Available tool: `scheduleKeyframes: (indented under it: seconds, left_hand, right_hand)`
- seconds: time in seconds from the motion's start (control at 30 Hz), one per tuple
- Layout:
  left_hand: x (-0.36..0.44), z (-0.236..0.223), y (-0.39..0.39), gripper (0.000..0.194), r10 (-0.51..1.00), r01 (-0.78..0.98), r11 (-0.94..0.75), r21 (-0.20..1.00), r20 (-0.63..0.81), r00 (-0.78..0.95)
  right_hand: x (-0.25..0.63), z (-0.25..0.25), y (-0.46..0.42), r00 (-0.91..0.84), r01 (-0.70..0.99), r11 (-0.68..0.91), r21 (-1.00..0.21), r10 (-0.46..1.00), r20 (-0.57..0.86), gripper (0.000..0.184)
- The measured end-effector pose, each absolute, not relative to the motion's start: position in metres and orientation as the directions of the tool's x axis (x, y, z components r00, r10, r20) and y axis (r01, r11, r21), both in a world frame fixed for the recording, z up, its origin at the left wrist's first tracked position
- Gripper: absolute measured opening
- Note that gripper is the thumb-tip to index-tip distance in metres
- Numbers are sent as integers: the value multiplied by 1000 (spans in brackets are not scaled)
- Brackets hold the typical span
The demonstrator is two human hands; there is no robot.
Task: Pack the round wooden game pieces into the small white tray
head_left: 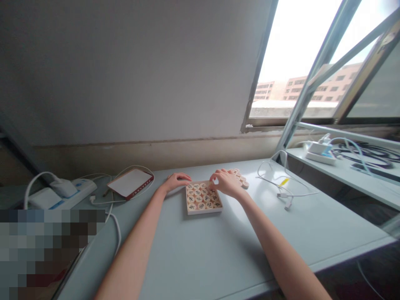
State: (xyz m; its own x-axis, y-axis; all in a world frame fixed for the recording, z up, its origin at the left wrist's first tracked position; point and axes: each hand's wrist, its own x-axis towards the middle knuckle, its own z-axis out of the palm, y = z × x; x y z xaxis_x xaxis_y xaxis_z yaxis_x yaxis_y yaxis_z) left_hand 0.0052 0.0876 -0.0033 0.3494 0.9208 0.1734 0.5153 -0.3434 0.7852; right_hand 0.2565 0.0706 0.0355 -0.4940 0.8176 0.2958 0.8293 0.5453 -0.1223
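Note:
A shallow, square pale box (pixel 204 211) lies on the table, filled with rows of round wooden Chinese chess pieces (pixel 201 206) marked with dark characters. At its upper left corner is my left hand (pixel 177 182), thumb and fingers apart, with the fingertips at the box edge. My right hand (pixel 227 183) reaches over the upper right corner, fingers curled down towards the pieces there. Its fingertips look pinched together, and what is between them is hidden. Behind and right of that hand lies a group of loose Chinese chess pieces (pixel 243 181), partly covered by it.
On the left stand a white power strip (pixel 81 187) with chargers and a red-edged box with a white top (pixel 131 183), cables around it. To the right lies a white cable (pixel 300 195) with a yellow tag (pixel 284 181). A wall and window frame rise behind the table (pixel 193 254).

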Motion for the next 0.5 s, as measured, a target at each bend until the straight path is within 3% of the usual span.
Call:
scheduleKeyframes:
  seconds: [0.23,0.5]
  left_hand:
    - [4,-8,90,26,933,522,-318,791,165,320]
    - [2,-2,86,25,924,426,-272,863,110,367]
  right_hand:
    - [259,31,80,-313,860,458,-224,821,478,23]
    - [266,18,92,-200,964,263,-39,814,545,16]
